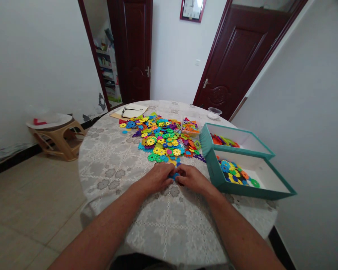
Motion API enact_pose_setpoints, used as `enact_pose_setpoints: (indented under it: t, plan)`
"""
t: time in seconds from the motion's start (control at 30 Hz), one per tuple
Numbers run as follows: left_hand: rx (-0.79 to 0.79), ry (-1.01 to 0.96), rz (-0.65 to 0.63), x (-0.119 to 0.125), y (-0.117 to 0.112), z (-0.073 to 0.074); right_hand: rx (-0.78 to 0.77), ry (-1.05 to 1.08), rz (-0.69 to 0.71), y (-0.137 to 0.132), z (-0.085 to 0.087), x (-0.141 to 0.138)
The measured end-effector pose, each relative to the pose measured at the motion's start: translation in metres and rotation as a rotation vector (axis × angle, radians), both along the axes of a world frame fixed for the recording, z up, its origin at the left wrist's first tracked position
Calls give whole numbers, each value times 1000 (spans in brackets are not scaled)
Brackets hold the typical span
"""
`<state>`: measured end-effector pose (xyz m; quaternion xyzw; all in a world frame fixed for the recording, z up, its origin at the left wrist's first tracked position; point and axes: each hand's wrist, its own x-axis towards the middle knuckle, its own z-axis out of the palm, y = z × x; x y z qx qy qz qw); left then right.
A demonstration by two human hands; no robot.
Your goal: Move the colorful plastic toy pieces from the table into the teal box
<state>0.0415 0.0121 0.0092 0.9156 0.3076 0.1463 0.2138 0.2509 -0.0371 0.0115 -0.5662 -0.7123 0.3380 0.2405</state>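
Note:
My left hand [158, 176] and my right hand [192, 177] meet near the middle of the table. Their fingers are closed around a blue plastic gear-shaped piece [174, 176], partly hidden by the fingertips. Just beyond the hands lies a loose pile of gear-shaped pieces [165, 137] in yellow, green, blue, orange, purple and other colours. A small yellow piece [172, 162] sits at the near edge of the pile, almost touching my fingers.
Right of the pile, two teal boxes [250, 192] hold more coloured pieces. Behind them stand a clear tub [190, 132] of pieces and a clear bowl [214, 113]. Glasses [132, 110] rest on paper at the far left. A brown stool [56, 137] is beside the round table.

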Motion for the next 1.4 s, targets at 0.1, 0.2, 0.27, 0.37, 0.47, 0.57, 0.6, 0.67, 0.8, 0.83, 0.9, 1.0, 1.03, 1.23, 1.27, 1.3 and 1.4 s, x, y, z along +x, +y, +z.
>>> enact_pose_setpoints:
  t: [0.1, 0.2, 0.27, 0.37, 0.47, 0.57, 0.6, 0.67, 0.8, 0.83, 0.9, 1.0, 1.03, 1.23, 1.27, 1.3, 1.4]
  plan:
    - [-8, -35, -7, 0, 0, 0, 65, -75, 39, -1, 5, -6]
    - [15, -69, -8, -4, 2, 2, 100, -163, 37, -2, 8, -12]
    - [25, -91, 16, -12, 5, 6, 106, -205, 16, -2, 8, -14]
    - [1, -111, 82, -29, 10, 14, 109, -223, 14, -1, 7, -16]
    - [-70, -68, 171, -47, 12, 18, 118, -220, 15, 1, 6, -14]
    - [-85, -66, 251, -55, 7, 14, 154, -213, 50, 2, 7, -14]
    - [-73, -73, 275, -55, 4, 12, 166, -205, 76, 3, 7, -15]
    - [-52, -68, 321, -52, 0, 7, 180, -188, 117, 3, 7, -16]
    - [-49, 20, 377, -43, -5, 5, 166, -171, 113, 2, 4, -16]
    - [-48, 38, 384, -41, -5, 6, 169, -170, 109, 2, 2, -16]
    - [-52, 69, 405, -37, -6, 8, 189, -174, 116, 2, 0, -16]
    - [-81, 100, 439, -32, -7, 10, 212, -203, 142, 2, -4, -16]
    - [-92, 101, 451, -31, -7, 9, 208, -214, 147, 3, -4, -16]
    - [-108, 68, 490, -29, -7, 1, 208, -208, 104, 8, -7, -17]
    - [-107, 61, 495, -29, -7, 0, 211, -198, 104, 8, -7, -16]
    - [-110, 59, 498, -29, -6, 0, 213, -188, 109, 9, -8, -16]
    - [-135, 74, 489, -28, -1, -1, 221, -161, 132, 7, -8, -13]
